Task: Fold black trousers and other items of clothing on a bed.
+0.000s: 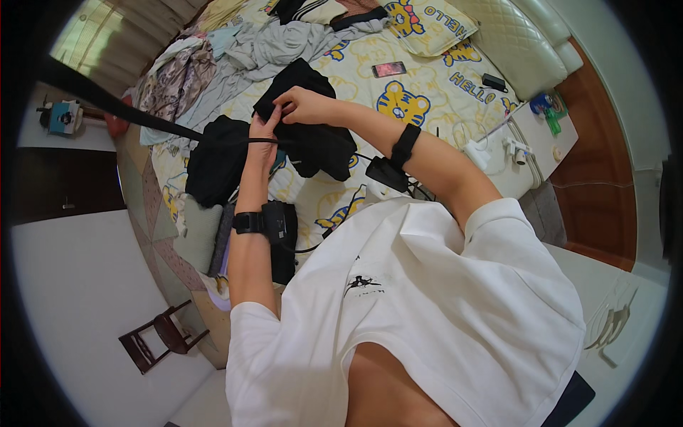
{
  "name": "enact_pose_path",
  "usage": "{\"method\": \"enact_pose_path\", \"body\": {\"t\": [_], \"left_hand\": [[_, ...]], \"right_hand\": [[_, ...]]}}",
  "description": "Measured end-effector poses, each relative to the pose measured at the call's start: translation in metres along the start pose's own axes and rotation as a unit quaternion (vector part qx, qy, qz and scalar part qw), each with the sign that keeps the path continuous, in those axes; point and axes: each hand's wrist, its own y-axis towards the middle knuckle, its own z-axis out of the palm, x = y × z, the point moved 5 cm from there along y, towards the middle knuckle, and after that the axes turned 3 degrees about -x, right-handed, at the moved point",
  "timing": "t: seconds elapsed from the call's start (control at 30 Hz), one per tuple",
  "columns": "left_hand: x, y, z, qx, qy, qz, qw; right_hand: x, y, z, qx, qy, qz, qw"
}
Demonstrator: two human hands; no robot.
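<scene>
A black cloth garment (301,74) lies bunched over the bed, with both of my hands at its near left edge. My left hand (262,127) grips that edge, thumb up, its other fingers mostly hidden by the cloth. Pinching the fabric beside the left thumb is my right hand (308,107), fingers bent. Another black cloth bundle (213,165) rests just left of my left wrist; whether it joins the held garment I cannot tell. A dark strap crosses the view in front of my left wrist.
The bed's tiger-print sheet (368,99) carries a phone (389,69), a pillow (432,26) and a heap of grey bedding (277,45). Folded cloths (198,235) lie near my left forearm. To the right, a bedside table (555,125) holds a can and cables. A wooden chair (169,333) stands lower left.
</scene>
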Motion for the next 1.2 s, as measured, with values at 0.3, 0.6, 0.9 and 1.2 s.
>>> {"method": "enact_pose_path", "body": {"t": [0.3,0.6,0.9,1.2], "left_hand": [[-0.003,-0.013,0.002,0.064,-0.036,-0.045,0.996],[0.001,-0.021,0.003,0.098,-0.019,-0.070,0.993],[0.005,-0.025,-0.009,0.073,0.093,-0.055,0.991],[0.055,-0.017,-0.059,0.019,0.247,0.119,0.961]], "right_hand": [[0.028,-0.025,-0.034,-0.190,-0.287,-0.205,0.917],[0.016,-0.034,-0.024,-0.148,-0.310,-0.183,0.921],[0.018,-0.032,-0.009,0.021,-0.417,-0.045,0.907],[0.073,-0.027,-0.046,-0.152,-0.403,-0.214,0.877]]}}
